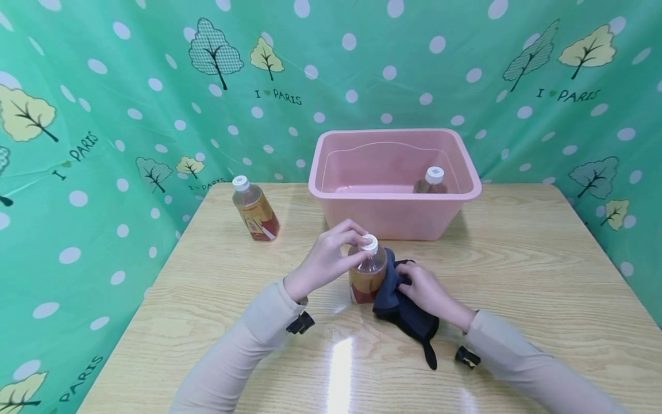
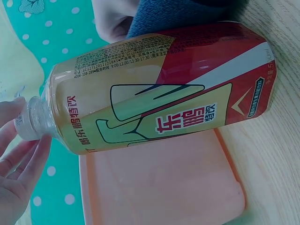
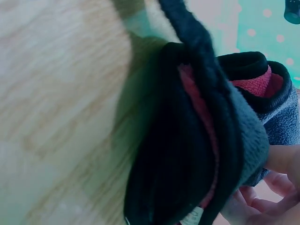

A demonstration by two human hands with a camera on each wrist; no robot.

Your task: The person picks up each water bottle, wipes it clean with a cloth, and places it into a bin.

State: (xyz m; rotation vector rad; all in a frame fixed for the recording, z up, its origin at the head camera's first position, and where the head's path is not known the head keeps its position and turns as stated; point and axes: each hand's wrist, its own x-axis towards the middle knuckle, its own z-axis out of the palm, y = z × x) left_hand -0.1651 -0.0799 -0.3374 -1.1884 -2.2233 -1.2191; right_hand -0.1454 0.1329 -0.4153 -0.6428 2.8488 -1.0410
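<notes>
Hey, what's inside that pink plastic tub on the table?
Inside the pink rectangular plastic tub, one clear bottle with a white cap shows near the right end. Its front wall hides the bottle's lower part and anything lying low behind it.
</notes>
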